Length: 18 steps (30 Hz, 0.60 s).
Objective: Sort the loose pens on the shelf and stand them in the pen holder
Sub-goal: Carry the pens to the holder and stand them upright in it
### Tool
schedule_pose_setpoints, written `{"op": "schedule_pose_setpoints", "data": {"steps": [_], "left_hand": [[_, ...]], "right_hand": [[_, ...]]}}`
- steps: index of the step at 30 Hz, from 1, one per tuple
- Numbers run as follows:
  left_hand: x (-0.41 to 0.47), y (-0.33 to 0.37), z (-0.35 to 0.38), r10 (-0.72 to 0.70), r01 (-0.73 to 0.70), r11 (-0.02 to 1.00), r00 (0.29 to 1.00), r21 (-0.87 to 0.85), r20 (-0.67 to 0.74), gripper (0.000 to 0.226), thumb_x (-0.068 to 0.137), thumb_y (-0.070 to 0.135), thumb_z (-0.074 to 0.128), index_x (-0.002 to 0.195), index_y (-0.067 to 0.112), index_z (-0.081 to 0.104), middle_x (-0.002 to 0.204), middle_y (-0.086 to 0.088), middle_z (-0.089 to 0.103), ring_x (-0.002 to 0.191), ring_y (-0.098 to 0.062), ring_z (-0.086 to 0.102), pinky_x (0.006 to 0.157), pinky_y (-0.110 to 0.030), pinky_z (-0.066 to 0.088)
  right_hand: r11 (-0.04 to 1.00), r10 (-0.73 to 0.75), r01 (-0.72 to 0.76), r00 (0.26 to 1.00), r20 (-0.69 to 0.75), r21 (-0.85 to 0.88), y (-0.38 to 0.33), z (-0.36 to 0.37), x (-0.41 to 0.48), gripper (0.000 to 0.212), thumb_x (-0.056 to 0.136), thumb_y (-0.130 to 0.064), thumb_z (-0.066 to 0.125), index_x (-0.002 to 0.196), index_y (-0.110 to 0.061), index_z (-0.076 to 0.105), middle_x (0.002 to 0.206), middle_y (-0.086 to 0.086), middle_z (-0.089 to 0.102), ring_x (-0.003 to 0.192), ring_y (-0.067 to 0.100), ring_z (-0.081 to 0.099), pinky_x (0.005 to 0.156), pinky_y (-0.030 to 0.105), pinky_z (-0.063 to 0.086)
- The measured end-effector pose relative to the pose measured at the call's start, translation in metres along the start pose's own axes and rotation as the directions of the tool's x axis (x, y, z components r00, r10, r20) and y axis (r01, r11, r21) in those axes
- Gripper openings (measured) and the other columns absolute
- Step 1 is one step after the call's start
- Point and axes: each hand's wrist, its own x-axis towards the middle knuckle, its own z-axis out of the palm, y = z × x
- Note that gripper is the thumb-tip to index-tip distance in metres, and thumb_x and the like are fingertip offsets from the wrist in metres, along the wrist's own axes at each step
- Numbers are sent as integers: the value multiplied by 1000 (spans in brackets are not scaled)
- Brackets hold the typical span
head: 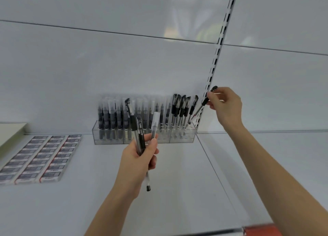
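Observation:
A clear acrylic pen holder point(113, 141) stands at the back of the white shelf point(177, 182), full of upright pens. White-capped pens fill its left and middle; several black-capped pens point(181, 106) stand at its right end. My right hand point(225, 106) pinches a black pen point(204, 102) near its cap, tilted, with the tip down in the holder's rightmost compartment. In front of the holder, my left hand point(140, 157) grips a bundle of pens point(140, 134): two black ones and a clear-capped one, with another end sticking out below the fist.
Rows of small boxed erasers point(40, 157) lie flat on the shelf at the left. A slotted metal upright point(218, 51) runs up the back wall just right of the holder. A red object point(260, 229) shows at the bottom right edge.

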Motion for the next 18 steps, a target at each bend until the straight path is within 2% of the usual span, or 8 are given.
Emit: {"op": "schedule_pose_setpoints", "data": {"steps": [3, 5, 7, 9, 12, 16, 18], "left_hand": [[0, -1, -3, -7, 7, 1000, 1000, 19, 14, 18, 90, 3, 53, 105, 10, 61, 61, -2, 51, 48, -5, 49, 47, -15, 45], [0, 0, -4, -12, 11, 1000, 1000, 16, 11, 18, 89, 2, 55, 103, 11, 61, 63, -3, 56, 50, -4, 55, 50, -15, 49], [-1, 0, -4, -10, 10, 1000, 1000, -14, 1, 16, 87, 1, 56, 97, 13, 62, 68, -4, 63, 54, -5, 63, 52, -16, 52], [-2, 2, -4, -11, 11, 999, 1000, -53, 0, 15, 87, 1, 56, 91, 14, 61, 67, -2, 68, 58, -8, 68, 54, -17, 54], [-5, 4, -4, -25, 27, 995, 1000, -100, 17, 13, 86, 0, 55, 90, 11, 61, 64, -2, 71, 61, -13, 70, 54, -19, 55], [-6, 5, -5, -33, 37, 995, 998, -96, 48, 11, 86, 1, 56, 90, 9, 61, 66, -2, 72, 60, -11, 69, 51, -18, 52], [-6, 5, -3, -29, 35, 996, 998, -88, 62, 10, 86, 1, 56, 91, 9, 62, 67, -2, 71, 58, -9, 67, 50, -17, 51]], "right_hand": [[997, -37, 41, 998, 50, -65, 1, 7, 5, 7, 87, -17, 61, 92, -13, 57, 88, 12, 66, 68, 20, 65, 73, 33, 56], [986, -61, 77, 992, 112, -146, 1, 10, 9, 7, 87, -18, 61, 91, -12, 57, 80, 7, 65, 65, 16, 64, 74, 36, 55], [972, -39, 83, 979, 199, -219, 5, 15, 11, 8, 87, -17, 61, 91, -11, 58, 75, 4, 64, 61, 12, 62, 74, 37, 54], [953, 4, 73, 967, 256, -292, 15, 22, 7, 14, 88, -19, 60, 97, -7, 59, 84, 11, 67, 63, 17, 63, 74, 35, 54], [943, 34, 48, 970, 240, -329, 24, 28, 3, 22, 89, -20, 59, 104, -3, 59, 92, 16, 69, 72, 24, 65, 74, 30, 50], [942, 81, -22, 984, 162, -335, 19, 23, -7, 40, 88, -28, 59, 120, -4, 52, 94, 7, 64, 89, 20, 60, 80, 28, 42], [978, 23, 2, 993, 117, -207, 8, 18, -24, 26, 88, -26, 59, 108, -9, 60, 92, 6, 67, 85, 18, 63, 80, 29, 47]]}}
